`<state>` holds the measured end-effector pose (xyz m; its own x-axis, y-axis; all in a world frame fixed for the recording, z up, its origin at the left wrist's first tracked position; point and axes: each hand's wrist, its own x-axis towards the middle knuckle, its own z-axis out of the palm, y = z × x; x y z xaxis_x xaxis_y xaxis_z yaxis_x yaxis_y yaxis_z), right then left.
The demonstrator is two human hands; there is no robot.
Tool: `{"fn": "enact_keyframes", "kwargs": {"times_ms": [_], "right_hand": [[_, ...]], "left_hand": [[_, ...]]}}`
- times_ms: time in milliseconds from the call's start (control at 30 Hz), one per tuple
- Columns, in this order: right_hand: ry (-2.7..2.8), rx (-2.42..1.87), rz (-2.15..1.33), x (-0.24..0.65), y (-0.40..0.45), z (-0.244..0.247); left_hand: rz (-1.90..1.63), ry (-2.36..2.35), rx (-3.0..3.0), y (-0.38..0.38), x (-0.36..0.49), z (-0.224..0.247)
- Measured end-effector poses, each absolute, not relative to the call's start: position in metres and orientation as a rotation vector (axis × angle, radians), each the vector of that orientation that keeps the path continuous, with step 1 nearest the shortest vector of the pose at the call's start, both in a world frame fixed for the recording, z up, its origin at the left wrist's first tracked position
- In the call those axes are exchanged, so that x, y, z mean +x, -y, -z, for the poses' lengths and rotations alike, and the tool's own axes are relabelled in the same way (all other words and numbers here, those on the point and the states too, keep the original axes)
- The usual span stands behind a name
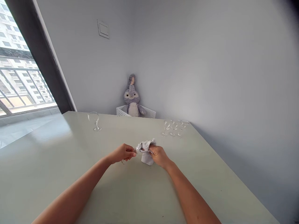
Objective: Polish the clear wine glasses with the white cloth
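The table (130,193) is pale green-white and has a smooth surface, which shines with light on its left part. Near the far edge, at the left, one glass (93,119) stands upright. At the far right there stand several clear glasses (174,126), close together. Nearer lies a small dark speck (163,216).

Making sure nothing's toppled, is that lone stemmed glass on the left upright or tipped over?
Upright: the stemmed glass stands with its round foot on the table, bowl above.
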<state>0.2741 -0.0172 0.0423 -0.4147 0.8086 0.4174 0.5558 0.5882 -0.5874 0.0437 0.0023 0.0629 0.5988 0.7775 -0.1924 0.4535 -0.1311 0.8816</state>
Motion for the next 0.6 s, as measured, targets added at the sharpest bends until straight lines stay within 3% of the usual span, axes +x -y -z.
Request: {"fn": "enact_keyframes", "kwargs": {"times_ms": [133, 267, 433, 600], "right_hand": [[1.972, -1.235, -0.113, 0.283, 0.013, -0.04], [1.963, -1.113, 0.06, 0.271, 0.026, -0.05], [2.328, -0.921, -0.19, 0.241, 0.045, -0.058], [2.054, -1.088, -0.607, 0.248, 0.038, -0.057]], "left_hand": [[-0.44, -1.222, 1.745, -0.007, 0.04, -0.06], [-0.475, -1.465, 1.826, -0.011, 0.039, -0.053], [-0.527, -1.459, 2.313, -0.002, 0.046, -0.045], [-0.617, -1.198, 2.686, 0.011, 0.061, -0.04]]}}
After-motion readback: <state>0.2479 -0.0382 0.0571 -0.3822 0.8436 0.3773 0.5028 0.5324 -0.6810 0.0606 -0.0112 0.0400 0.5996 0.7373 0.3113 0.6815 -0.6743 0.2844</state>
